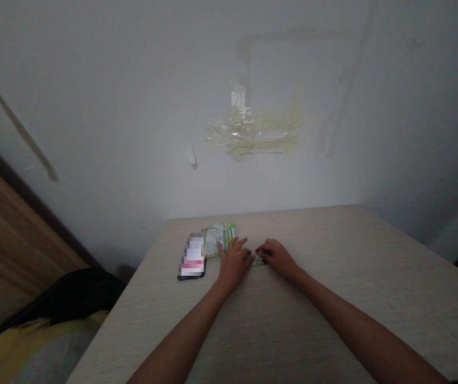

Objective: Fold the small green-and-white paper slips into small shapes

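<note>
Handwork is going on at close quarters: the left hand (233, 262) and right hand (280, 257) are angling bent fingertips onto a small printed piece (258, 262), which is lying between them on the tabletop (341, 245). Whether they're pinching or merely pressing, the fingers are hiding it. Handling that piece is looking like the step underway; the next move is seemingly calling for careful, two-sided fingertip control. Leftward, green-and-white packaging (214, 241) is lying just beside a phone (192, 261).
</note>
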Demonstrator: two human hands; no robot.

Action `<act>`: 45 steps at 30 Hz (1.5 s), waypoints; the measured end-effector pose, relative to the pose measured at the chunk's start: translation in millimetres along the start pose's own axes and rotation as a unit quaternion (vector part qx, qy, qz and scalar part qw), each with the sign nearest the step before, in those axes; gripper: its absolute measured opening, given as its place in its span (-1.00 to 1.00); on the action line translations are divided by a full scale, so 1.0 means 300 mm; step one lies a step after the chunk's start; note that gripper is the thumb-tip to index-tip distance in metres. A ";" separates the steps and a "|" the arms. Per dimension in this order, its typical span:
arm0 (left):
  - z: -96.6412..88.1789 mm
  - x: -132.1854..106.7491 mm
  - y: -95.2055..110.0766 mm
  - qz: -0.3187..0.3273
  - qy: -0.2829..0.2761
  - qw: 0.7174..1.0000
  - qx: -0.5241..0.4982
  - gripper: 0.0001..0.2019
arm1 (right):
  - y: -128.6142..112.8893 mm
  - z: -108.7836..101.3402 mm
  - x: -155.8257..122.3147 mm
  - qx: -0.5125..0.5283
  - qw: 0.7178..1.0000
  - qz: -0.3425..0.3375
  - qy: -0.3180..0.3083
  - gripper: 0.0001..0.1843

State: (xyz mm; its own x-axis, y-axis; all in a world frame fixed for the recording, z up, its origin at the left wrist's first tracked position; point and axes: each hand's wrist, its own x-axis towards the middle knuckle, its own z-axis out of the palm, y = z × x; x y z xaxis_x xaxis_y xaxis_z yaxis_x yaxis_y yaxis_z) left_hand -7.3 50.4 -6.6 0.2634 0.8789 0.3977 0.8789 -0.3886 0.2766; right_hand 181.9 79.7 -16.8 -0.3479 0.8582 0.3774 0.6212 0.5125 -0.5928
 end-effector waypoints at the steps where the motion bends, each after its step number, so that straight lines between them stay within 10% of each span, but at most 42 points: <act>1: 0.000 0.000 -0.001 0.000 0.002 1.000 0.000 -0.86 | -0.001 0.000 0.001 0.000 1.000 -0.001 -0.002 -0.83; 45: -0.049 -0.020 0.018 -0.017 0.008 0.999 0.037 -0.87 | -0.039 -0.017 -0.035 -0.105 0.991 -0.083 0.026 -0.83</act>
State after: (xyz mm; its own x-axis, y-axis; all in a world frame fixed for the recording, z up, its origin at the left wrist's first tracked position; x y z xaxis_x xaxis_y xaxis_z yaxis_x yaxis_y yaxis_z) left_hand -10.1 38.9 5.3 0.2265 0.8867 0.4030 0.9146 -0.3359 0.2251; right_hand 181.8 64.4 -10.2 -0.4248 0.7568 0.4967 0.6924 0.6251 -0.3603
